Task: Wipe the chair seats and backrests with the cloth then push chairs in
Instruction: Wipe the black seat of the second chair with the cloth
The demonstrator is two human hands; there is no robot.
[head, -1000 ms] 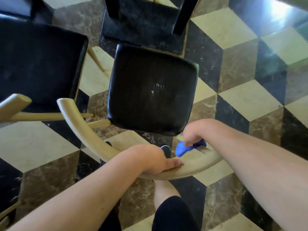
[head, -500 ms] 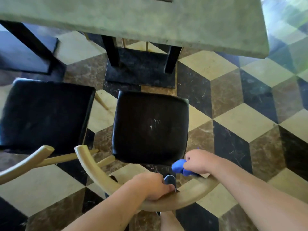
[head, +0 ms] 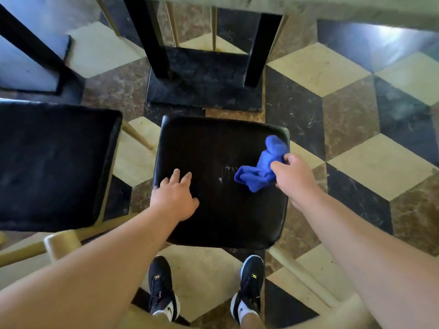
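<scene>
A chair with a black padded seat stands right below me, a whitish smear near its middle. My right hand grips a crumpled blue cloth that lies on the right side of the seat. My left hand rests flat on the seat's left part, fingers spread. The chair's curved wooden backrest shows at the lower left and lower right, mostly hidden by my forearms.
A second black-seated chair stands close on the left. Ahead is a table edge on a black pedestal base. The floor is patterned tile. My two dark shoes stand behind the seat.
Both hands have left the wooden backrest and moved forward onto the seat. The blue cloth now lies spread on the seat's right side. My view has moved closer over the chair.
</scene>
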